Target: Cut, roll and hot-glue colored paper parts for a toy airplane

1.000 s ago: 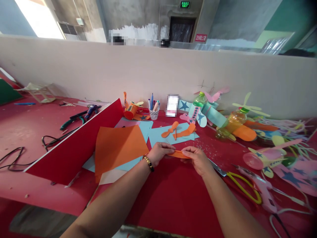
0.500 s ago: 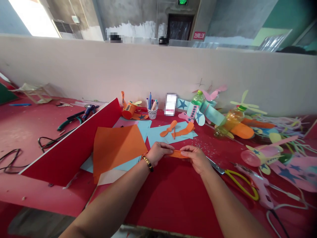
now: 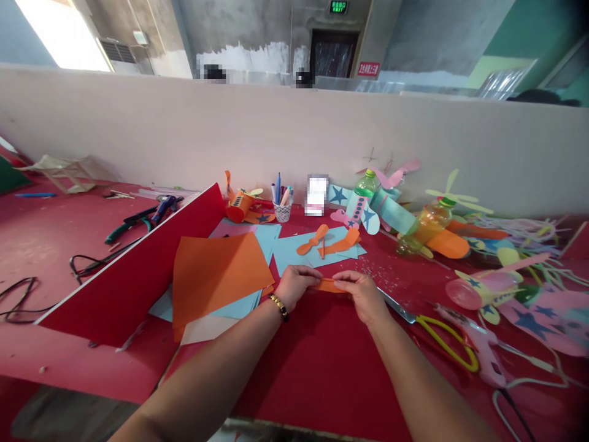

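Note:
A narrow strip of orange paper (image 3: pixel 327 285) stretches between my two hands, low over the red table. My left hand (image 3: pixel 296 287) pinches its left end, and a beaded bracelet circles that wrist. The right end is pinched between the thumb and fingers of my right hand (image 3: pixel 363 296). Just beyond lie cut orange paper pieces (image 3: pixel 313 239), one shaped like a propeller, on light blue sheets (image 3: pixel 288 250). Left of my hands a large orange sheet (image 3: pixel 218 273) rests on a stack of blue paper. Scissors with yellow handles (image 3: pixel 448 341) lie right of my right hand.
A pink glue gun (image 3: pixel 490 356) with its cable lies at the right. Bottle-and-paper planes (image 3: pixel 430 221) crowd the back right. A pen cup (image 3: pixel 282 212) and a phone (image 3: pixel 316 195) stand by the partition (image 3: pixel 257 135). A red board (image 3: pixel 133 270) leans at the left, with pliers (image 3: pixel 131 224) behind it.
Both hands keep their pinch on the orange strip and have barely moved. The view has shifted very slightly.

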Action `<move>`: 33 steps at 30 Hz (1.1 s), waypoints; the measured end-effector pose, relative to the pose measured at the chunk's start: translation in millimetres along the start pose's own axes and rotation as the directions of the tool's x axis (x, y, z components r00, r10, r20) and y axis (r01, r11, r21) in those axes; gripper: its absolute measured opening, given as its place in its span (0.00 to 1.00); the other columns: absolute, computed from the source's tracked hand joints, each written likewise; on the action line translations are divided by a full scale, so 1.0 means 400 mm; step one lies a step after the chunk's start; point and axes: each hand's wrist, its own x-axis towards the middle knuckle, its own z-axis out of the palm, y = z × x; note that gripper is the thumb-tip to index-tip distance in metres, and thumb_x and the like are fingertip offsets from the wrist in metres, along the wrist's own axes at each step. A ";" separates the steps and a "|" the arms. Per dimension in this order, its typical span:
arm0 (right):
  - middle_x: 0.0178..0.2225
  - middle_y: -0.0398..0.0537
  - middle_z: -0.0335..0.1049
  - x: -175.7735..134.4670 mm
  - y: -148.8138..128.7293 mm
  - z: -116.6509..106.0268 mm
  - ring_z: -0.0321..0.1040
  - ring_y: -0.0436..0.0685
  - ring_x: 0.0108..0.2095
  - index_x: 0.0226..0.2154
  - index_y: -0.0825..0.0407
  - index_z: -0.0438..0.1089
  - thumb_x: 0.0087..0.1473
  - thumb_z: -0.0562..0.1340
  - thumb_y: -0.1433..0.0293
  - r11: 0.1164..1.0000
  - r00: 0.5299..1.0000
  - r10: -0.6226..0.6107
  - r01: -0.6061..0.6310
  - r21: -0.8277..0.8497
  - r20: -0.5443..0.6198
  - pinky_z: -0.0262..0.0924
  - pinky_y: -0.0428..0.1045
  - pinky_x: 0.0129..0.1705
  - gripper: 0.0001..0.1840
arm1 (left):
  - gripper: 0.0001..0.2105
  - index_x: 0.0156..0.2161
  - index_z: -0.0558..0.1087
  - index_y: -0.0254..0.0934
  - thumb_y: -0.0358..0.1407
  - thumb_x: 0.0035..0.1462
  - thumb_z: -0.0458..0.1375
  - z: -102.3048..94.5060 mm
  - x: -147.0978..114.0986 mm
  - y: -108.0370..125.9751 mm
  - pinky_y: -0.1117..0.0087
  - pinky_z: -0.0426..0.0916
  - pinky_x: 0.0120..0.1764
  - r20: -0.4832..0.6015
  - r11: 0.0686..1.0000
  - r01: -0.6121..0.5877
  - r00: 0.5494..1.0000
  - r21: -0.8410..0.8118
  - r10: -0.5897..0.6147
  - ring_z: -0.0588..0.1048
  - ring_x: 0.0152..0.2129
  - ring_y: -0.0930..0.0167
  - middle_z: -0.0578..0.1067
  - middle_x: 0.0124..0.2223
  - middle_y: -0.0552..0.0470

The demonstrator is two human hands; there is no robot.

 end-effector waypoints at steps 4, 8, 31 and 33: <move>0.24 0.43 0.72 0.001 0.000 0.001 0.66 0.52 0.27 0.24 0.52 0.75 0.35 0.69 0.71 1.000 1.000 -0.004 0.004 0.000 -0.006 0.59 0.48 0.34 0.08 | 0.06 0.25 0.75 0.31 0.28 0.36 0.62 0.004 -0.001 0.001 0.73 0.68 0.28 0.008 0.998 0.017 1.000 -0.056 -0.017 0.72 0.21 0.74 0.74 0.23 0.51; 0.24 0.43 0.72 0.001 -0.001 -0.001 0.66 0.53 0.27 0.24 0.52 0.75 0.34 0.70 0.70 1.000 1.000 -0.006 0.006 0.000 -0.004 0.59 0.48 0.34 0.08 | 0.06 0.25 0.75 0.31 0.27 0.35 0.62 0.006 -0.004 0.006 0.72 0.69 0.29 0.001 0.997 0.032 0.999 -0.066 -0.032 0.72 0.22 0.73 0.74 0.23 0.51; 0.24 0.44 0.74 -0.005 -0.012 0.007 0.68 0.55 0.27 0.27 0.51 0.75 0.34 0.70 0.66 0.997 0.999 -0.008 0.006 -0.072 -0.034 0.62 0.50 0.34 0.13 | 0.08 0.28 0.76 0.32 0.29 0.36 0.63 0.002 0.001 -0.006 0.74 0.66 0.27 -0.030 0.999 -0.026 0.999 -0.048 0.024 0.71 0.21 0.74 0.74 0.23 0.52; 0.22 0.44 0.73 -0.009 -0.018 0.008 0.68 0.54 0.24 0.26 0.52 0.75 0.33 0.70 0.65 0.997 0.999 0.016 -0.019 -0.072 -0.039 0.62 0.51 0.31 0.12 | 0.09 0.28 0.76 0.32 0.30 0.36 0.64 0.002 0.001 -0.005 0.73 0.66 0.27 -0.026 0.999 -0.008 1.000 -0.047 0.007 0.71 0.21 0.74 0.74 0.23 0.52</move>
